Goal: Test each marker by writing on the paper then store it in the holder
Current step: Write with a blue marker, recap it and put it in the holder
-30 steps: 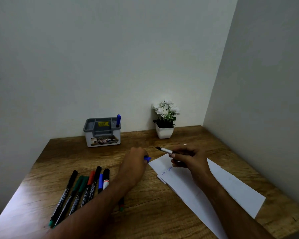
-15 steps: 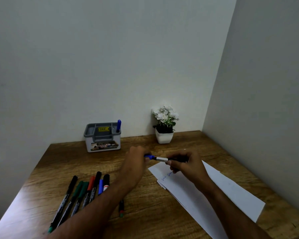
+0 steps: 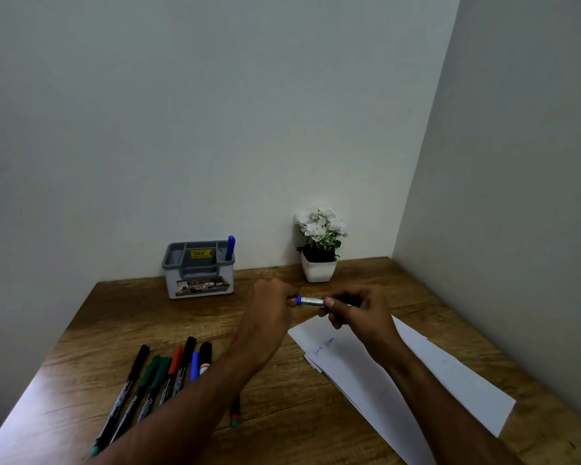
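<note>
Both hands meet above the table's middle on one marker (image 3: pixel 311 301) with a white barrel. My left hand (image 3: pixel 270 312) grips its blue cap, which sits on the marker's tip. My right hand (image 3: pixel 358 308) grips the barrel's other end. Below them lies the folded white paper (image 3: pixel 359 367) with blue writing near its upper left corner. The grey and white holder (image 3: pixel 198 270) stands at the back by the wall, with one blue marker (image 3: pixel 230 247) upright in its right slot. Several capped markers (image 3: pixel 168 370) lie in a row at the left front.
A white pot of white flowers (image 3: pixel 319 250) stands at the back, right of the holder. One more pen (image 3: pixel 234 412) lies partly hidden under my left forearm. Walls close the wooden table (image 3: pixel 114 317) at the back and right.
My left hand brought the blue cap to the marker's bare tip and pushed it on. Both hands rose slightly and came together.
</note>
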Tool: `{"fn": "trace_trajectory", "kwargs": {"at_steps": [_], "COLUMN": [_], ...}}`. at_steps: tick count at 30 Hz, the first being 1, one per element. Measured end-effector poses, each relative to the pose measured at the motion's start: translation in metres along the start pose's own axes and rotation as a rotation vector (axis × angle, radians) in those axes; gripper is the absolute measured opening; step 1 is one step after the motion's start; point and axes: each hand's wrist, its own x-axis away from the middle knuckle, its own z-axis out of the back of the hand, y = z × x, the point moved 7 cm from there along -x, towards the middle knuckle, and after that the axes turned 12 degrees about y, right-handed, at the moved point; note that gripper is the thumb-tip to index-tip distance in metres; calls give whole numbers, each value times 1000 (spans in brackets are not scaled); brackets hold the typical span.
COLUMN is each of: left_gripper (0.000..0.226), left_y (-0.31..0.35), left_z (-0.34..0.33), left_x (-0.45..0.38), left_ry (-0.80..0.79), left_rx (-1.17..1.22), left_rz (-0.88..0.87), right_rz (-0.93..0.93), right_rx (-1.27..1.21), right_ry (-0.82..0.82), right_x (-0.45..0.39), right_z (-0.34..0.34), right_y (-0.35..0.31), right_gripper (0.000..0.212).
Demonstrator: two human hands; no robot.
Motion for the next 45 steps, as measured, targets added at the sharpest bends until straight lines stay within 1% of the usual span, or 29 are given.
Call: {"fn": "trace_trajectory", "kwargs": {"at_steps": [3, 4, 7, 9, 11, 16, 20, 22, 27, 30, 36, 42, 45], "left_gripper": [26, 25, 25, 30, 33, 31, 30, 29, 31, 30, 32, 31, 31], "left_y": [-1, -3, -18, -32, -43, -61, -72, -76, -94, -106, -124, -135, -144], "left_z": [10, 14, 31, 38, 42, 55, 83, 97, 125, 132, 117, 97, 82], "left_x": [-2, -2, -5, -5, -5, -1, -3, -7, -25, -36, -43, -41, -40], "left_ry": [-16, -4, 99, 182, 249, 331, 470, 520, 581, 612, 556, 501, 432], "left_rx": [13, 45, 270, 468, 584, 504, 406, 353, 266, 232, 223, 176, 161], "left_rz": [-31, -15, 158, 292, 358, 337, 309, 268, 176, 144, 156, 207, 223], "right_rz": [24, 48, 168, 223, 264, 361, 472, 462, 432, 438, 418, 359, 358], "right_rx": [25, 58, 209, 279, 312, 289, 434, 401, 350, 368, 398, 407, 414], "right_ry": [-55, -85, -170, -174, -148, -94, -60, -76, -138, -121, -85, -96, -97], "right_x": [-2, -4, -8, -10, -12, -14, -22, -27, -37, -44, -46, -46, -45], "right_z": [-4, -8, -25, -41, -57, -103, -139, -155, -189, -198, -193, -187, -185], "right_y": [0, -1, -3, -2, -6, -35, -53, -62, -83, -85, -74, -59, -56], "right_gripper": [11, 13, 16, 17, 20, 20, 15, 15, 21, 24, 24, 27, 27]}}
